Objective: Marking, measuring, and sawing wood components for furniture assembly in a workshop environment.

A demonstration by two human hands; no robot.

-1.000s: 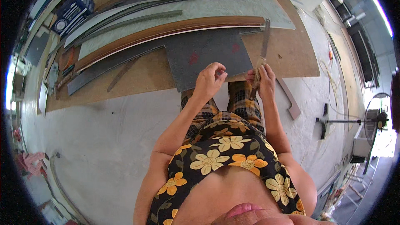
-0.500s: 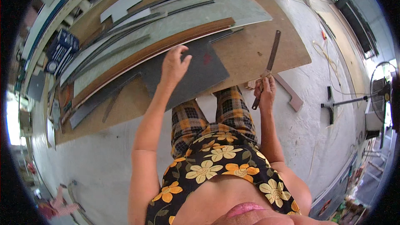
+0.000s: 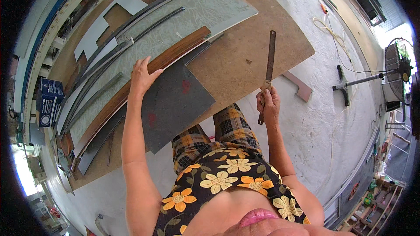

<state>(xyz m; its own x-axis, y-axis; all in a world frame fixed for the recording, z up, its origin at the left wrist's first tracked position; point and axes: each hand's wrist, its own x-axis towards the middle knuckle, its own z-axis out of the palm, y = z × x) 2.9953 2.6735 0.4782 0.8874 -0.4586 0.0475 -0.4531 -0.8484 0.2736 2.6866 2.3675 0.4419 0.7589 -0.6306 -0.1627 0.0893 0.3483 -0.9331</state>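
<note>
My left hand (image 3: 143,77) spans a long brown wood-grain strip (image 3: 179,50), fingers over its far side and thumb at its near edge. Beneath and in front of the strip lies a dark grey sheet (image 3: 175,105) with faint reddish marks. My right hand (image 3: 270,106) is closed round a long, narrow, dark flat blade (image 3: 271,54) with a hole at each end. Tan wrapping (image 3: 266,86) covers the blade's middle, by my fingers. The blade points up and away, off the near edge of the brown board (image 3: 253,30).
Pale green patterned panels (image 3: 205,6) and dark thin strips (image 3: 162,22) lie farther back. A white cut-out piece (image 3: 94,28) is behind them. A blue box (image 3: 50,100) stands left. A pinkish notched piece (image 3: 302,88) juts beyond the board at right, near a fan (image 3: 397,63).
My left hand has moved left and nearer, from above the grey sheet onto the brown strip. My view has shifted to the right. My right hand still holds the blade.
</note>
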